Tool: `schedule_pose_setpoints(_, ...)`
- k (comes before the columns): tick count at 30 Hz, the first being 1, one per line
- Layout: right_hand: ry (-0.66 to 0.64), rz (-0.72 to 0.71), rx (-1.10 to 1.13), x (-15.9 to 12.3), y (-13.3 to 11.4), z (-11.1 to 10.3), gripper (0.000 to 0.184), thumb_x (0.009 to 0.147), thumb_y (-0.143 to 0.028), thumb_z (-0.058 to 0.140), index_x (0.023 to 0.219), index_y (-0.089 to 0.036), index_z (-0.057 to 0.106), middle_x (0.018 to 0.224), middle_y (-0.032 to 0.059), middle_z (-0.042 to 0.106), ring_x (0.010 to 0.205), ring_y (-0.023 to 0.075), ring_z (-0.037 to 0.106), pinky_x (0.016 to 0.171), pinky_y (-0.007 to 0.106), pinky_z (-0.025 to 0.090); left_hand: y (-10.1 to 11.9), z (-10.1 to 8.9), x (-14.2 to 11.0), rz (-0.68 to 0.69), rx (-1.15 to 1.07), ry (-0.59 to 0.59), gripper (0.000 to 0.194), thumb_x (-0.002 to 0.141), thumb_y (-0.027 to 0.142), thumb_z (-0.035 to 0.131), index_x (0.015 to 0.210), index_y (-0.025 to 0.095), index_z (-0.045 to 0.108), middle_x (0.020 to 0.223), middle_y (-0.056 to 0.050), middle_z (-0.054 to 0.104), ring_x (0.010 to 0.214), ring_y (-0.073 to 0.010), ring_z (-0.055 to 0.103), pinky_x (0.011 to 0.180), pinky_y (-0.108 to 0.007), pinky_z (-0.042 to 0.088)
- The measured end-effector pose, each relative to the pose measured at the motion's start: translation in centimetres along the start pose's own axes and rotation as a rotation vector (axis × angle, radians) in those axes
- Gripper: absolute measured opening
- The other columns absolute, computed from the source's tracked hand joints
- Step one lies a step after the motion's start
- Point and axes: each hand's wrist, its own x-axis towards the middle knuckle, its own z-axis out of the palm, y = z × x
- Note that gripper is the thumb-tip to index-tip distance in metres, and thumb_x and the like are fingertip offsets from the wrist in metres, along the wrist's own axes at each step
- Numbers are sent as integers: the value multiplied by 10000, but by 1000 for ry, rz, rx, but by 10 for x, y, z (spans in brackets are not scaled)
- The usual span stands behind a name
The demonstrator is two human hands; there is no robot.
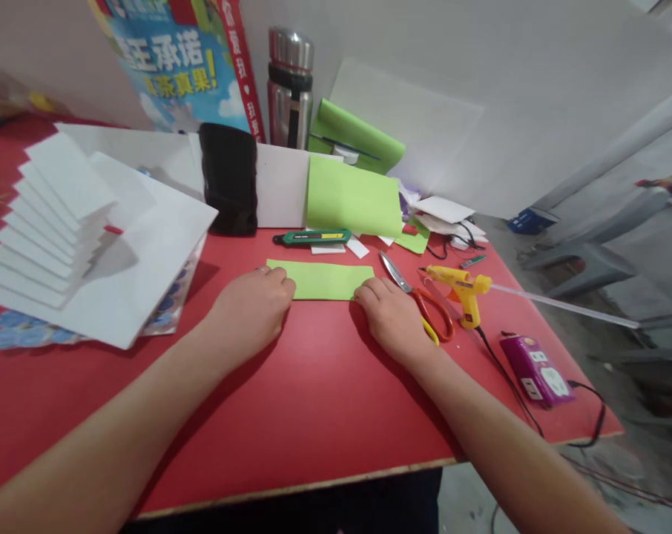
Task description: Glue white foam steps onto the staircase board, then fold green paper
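A strip of light green paper lies lengthwise on the red table, and it seems folded. At its left end, my left hand is closed with the fingers curled over the edge. My right hand grips the right end the same way, its thumb hidden. Scissors with orange and yellow handles lie beside my right hand, partly beneath it. Just beyond the strip rests a green utility knife next to small white scraps.
Folded white paper and a white sheet are at left. A black phone-like object, green sheet and steel thermos stand behind. At right are a yellow glue gun, its cord, and a purple power box.
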Motion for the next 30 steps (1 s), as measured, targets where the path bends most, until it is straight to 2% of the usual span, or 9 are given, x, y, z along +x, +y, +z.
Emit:
schedule_pose_setpoints(7, 13, -11, 24, -1, 3, 1, 256, 1010, -45, 466, 1045, -163, 690, 1065, 118, 696, 929, 263, 558, 757, 372, 402, -3, 4, -1, -37, -32, 4, 310, 820, -34, 457, 982, 90, 690, 986, -176, 663, 957, -341, 644, 781, -424, 491)
schedule_pose_setpoints(13, 35, 1, 91, -2, 4, -2, 187, 1068, -161, 509, 1033, -183, 692, 1024, 91, 708, 922, 249, 582, 784, 361, 418, -3, 5, 0, -97, -126, 34, 310, 781, -59, 481, 933, 104, 697, 949, -165, 660, 919, -324, 637, 748, -411, 483)
schedule_pose_setpoints(25, -20, 14, 106, 2, 4, 2, 267, 1044, -85, 419, 1028, -179, 669, 1034, 127, 667, 949, 275, 538, 808, 383, 405, -11, 2, 1, -119, -223, 20, 268, 817, -31, 471, 804, 178, 638, 896, -118, 666, 828, -265, 607, 668, -373, 379)
schedule_pose_setpoints(30, -32, 54, 178, 4, 5, 2, 241, 1073, -134, 418, 1041, -173, 653, 1063, 134, 655, 993, 275, 554, 853, 382, 424, -19, 7, 2, -121, -321, 36, 224, 866, 49, 476, 830, 197, 642, 889, -93, 690, 837, -255, 623, 685, -359, 391)
